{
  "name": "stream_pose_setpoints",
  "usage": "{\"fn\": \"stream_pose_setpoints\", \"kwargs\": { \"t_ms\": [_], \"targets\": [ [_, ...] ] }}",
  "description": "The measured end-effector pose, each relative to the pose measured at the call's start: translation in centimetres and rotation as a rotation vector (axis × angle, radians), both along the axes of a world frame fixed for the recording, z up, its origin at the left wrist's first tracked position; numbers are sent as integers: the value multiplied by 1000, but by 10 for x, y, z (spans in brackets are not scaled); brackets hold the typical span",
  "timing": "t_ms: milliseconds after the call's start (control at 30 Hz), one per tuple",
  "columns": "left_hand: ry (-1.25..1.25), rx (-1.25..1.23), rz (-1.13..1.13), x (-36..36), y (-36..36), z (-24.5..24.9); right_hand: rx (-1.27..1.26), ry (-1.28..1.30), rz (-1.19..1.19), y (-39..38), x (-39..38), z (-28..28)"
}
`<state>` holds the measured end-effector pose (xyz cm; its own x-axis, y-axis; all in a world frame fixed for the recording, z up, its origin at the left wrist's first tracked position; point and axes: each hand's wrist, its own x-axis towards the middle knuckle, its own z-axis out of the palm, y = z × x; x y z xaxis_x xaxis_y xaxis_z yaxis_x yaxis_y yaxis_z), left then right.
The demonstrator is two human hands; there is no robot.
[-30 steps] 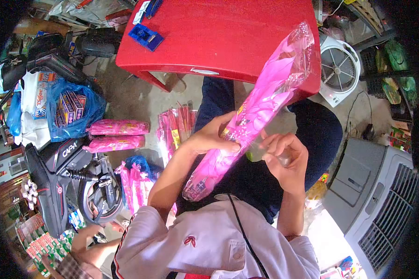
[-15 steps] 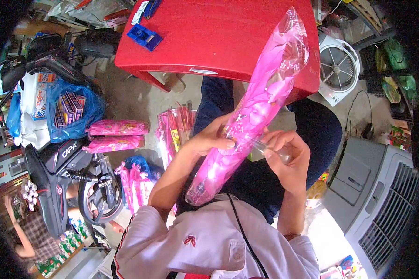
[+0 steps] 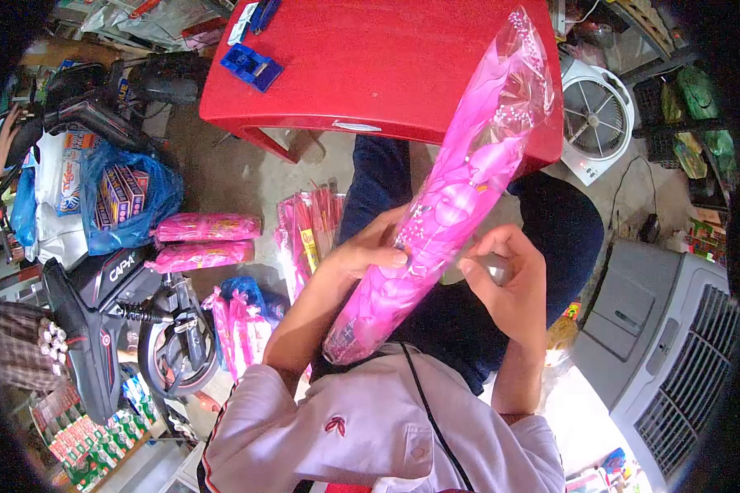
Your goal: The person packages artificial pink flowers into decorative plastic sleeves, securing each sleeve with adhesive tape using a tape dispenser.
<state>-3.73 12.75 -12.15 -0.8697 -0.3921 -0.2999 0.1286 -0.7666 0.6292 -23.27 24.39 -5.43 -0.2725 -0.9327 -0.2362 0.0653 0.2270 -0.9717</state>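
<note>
While a red table [image 3: 362,74] fills the space ahead, a black two-wheeler [image 3: 94,349] stands to the left and a grey air cooler [image 3: 633,329] to the right, hemming in the person on both sides. Smaller than these, a white fan [image 3: 596,123] sits just beside the table's right edge. A long pink packet [image 3: 448,201] in clear wrap slants across the lap, its far end hiding part of the table's front edge, its near end by the shirt. Left of it, a blue bag [image 3: 152,185] of boxes, two pink bundles [image 3: 205,241] and some red sticks [image 3: 325,218] crowd together, the left forearm crossing close below the sticks. The left hand [image 3: 374,246] keeps a narrow grip around the packet's middle; the right hand [image 3: 510,275] curls just beside it, and whether that grip holds anything I cannot tell. Smallest, a blue tape dispenser [image 3: 252,66] lies on the table's left.
</note>
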Motion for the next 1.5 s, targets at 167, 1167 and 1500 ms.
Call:
{"fn": "stream_pose_setpoints", "kwargs": {
  "t_ms": [167, 1167, 1500],
  "targets": [
    [-56, 63, 45, 8, 3, 5, 66, 69, 62, 2, -10, -3],
    [-56, 159, 89, 31, 22, -42, -69, -169, 473, 4, -49, -24],
    [4, 139, 30, 22, 17, -11, 84, -187, 416, -2, -49, -17]
  ]
}}
